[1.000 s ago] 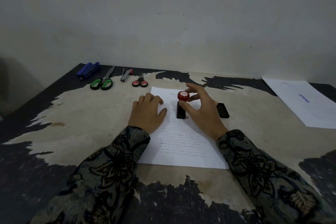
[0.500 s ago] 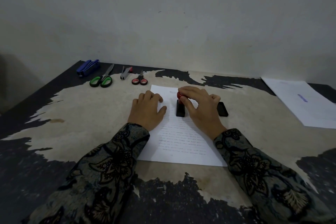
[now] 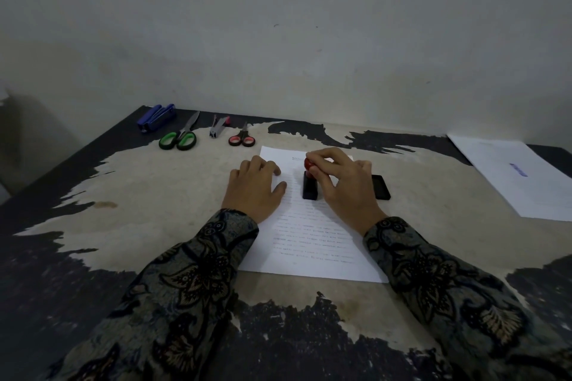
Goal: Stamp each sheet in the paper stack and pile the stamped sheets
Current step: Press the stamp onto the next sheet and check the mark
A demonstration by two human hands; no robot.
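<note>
We see right hand (image 3: 343, 185) gripping red-knobbed stamp (image 3: 310, 185) upright on printed sheet (image 3: 312, 244); left hand (image 3: 255, 192) flat, fingers relaxed, pressing sheet's left edge.

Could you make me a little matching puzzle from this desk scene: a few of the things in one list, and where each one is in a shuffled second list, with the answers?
Things
1. stamp
2. blue stapler
3. ink pad
4. stamped sheet

Places
A. far left corner of the table
B. far right, lying apart with a blue mark on it
C. standing on the printed sheet, gripped by the right hand
D. on the table just right of the right hand

Pairs: 1-C, 2-A, 3-D, 4-B
</note>
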